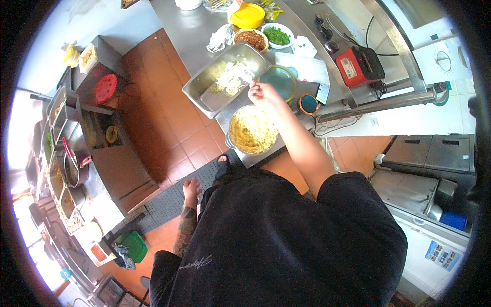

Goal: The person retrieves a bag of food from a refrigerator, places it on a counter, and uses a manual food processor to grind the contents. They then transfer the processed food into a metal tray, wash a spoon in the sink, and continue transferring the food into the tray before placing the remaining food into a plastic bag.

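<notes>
My right hand (262,94) reaches over the worktable, its fingers pinched around the end of a pale spoon-like utensil (247,73). That utensil, too bright to make out fully, extends over a deep steel food pan (193,90) with whitish chopped food (229,80) inside. Just below my right forearm stands a round pot (228,140) of yellowish mashed or chopped food (253,128). My left hand (191,188) hangs beside my body, away from the table, with fingers apart and nothing in it.
Behind the pan stand a bowl of brown food (251,39), a bowl of chopped greens (277,35) and a yellow lid (248,16). A glass bowl (278,82), phone (323,94) and orange-rimmed cup (308,104) sit right. Another counter (103,195) holds food pans and a saucepan (73,169).
</notes>
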A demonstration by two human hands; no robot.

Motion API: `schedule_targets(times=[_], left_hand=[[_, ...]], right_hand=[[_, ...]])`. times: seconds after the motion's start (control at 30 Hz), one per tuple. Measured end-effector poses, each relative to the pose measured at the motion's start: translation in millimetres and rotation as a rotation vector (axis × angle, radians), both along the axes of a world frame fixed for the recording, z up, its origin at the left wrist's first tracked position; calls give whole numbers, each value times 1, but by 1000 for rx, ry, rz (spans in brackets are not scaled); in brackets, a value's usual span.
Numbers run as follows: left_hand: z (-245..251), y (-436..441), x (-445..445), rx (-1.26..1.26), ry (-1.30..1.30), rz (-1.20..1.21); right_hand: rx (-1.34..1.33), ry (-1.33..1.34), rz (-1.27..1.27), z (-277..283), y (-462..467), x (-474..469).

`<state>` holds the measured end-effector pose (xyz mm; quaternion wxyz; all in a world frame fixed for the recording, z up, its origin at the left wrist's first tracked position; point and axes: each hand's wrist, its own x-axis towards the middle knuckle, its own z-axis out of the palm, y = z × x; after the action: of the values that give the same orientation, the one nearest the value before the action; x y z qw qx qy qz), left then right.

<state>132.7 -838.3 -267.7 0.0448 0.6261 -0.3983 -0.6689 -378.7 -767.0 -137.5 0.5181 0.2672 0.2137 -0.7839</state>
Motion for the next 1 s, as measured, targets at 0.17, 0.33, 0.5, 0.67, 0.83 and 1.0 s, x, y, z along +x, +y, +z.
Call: schedule_targets(times=[0.17, 0.33, 0.5, 0.67, 0.83, 1.0], left_hand=[[-30, 11, 64, 23, -95, 0], [-42, 38, 127, 65, -250, 105], [-53, 45, 138, 64, -122, 122], [-32, 27, 70, -23, -53, 11], [42, 2, -66, -304, 71, -146], [114, 18, -154, -353, 168, -313]], right_hand=[[157, 234, -34, 15, -2, 6], [324, 955, 70, 104, 65, -18], [850, 1892, 366, 165, 142, -59], [1141, 2506, 747, 132, 126, -80], [1133, 2676, 741, 88, 96, -106], [1041, 2761, 674, 61, 82, -122]])
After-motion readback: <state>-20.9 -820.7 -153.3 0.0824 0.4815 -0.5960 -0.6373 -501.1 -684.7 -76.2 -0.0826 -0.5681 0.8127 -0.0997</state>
